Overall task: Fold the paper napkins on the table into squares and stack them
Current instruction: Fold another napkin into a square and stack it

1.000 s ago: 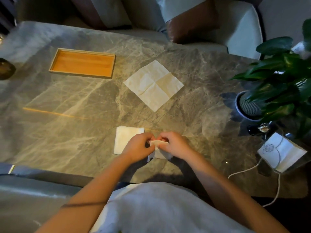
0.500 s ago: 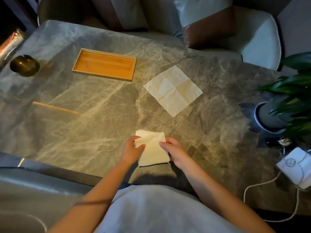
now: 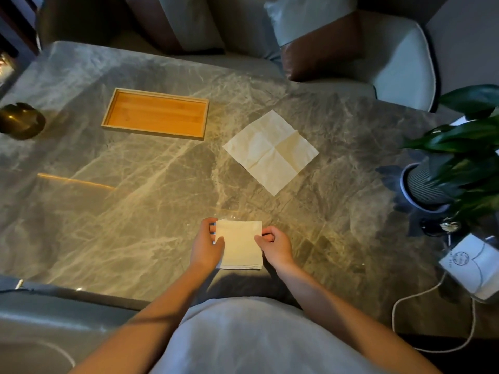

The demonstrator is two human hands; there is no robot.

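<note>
Napkins sit on the table (image 3: 113,217), and I count two: an open napkin (image 3: 270,151) lying flat and turned like a diamond past mid-table, and a folded napkin (image 3: 240,245) near my edge; I cannot tell whether another lies beneath it. I see broad bare marble to the left and between the two napkins, so there is room to move there. On the right the space is tighter: one plant (image 3: 442,168) in a ribbed pot stands by the right edge, with one white box (image 3: 474,265) just nearer me and a cord trailing off it. One tray (image 3: 156,114) lies at far left-centre, well apart from both napkins, and one brass bowl (image 3: 20,120) sits at the left edge. My left hand (image 3: 206,245) pinches the folded napkin's left side, thumb on top, fingers beneath. My right hand (image 3: 275,245) pinches its right side the same way. The folded napkin's near edge lies close to the table's near edge.
</note>
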